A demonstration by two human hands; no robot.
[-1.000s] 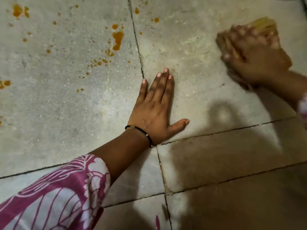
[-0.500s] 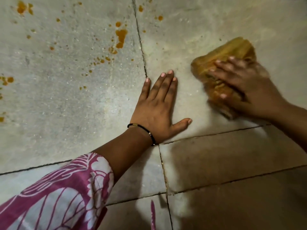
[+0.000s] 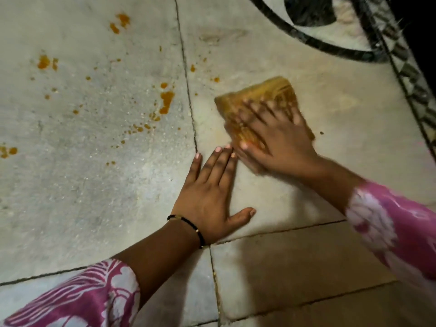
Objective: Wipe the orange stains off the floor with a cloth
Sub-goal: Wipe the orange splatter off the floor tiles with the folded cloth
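- right hand (image 3: 278, 142) is flat on the cloth (image 3: 264, 100), fingers spread, pressing not gripping
- left hand (image 3: 210, 197) lies open on the floor (image 3: 354, 128), holding nothing
- orange stains (image 3: 166, 101) sit left of the cloth, past the tile seam

Orange stains (image 3: 166, 101) are speckling the pale grey floor (image 3: 94, 185) at far left; the cloth (image 3: 264, 100) is showing yellow-orange stripes; sleeves (image 3: 89, 296) are showing pink-and-white florals; a black bracelet (image 3: 198, 230) is circling one wrist.
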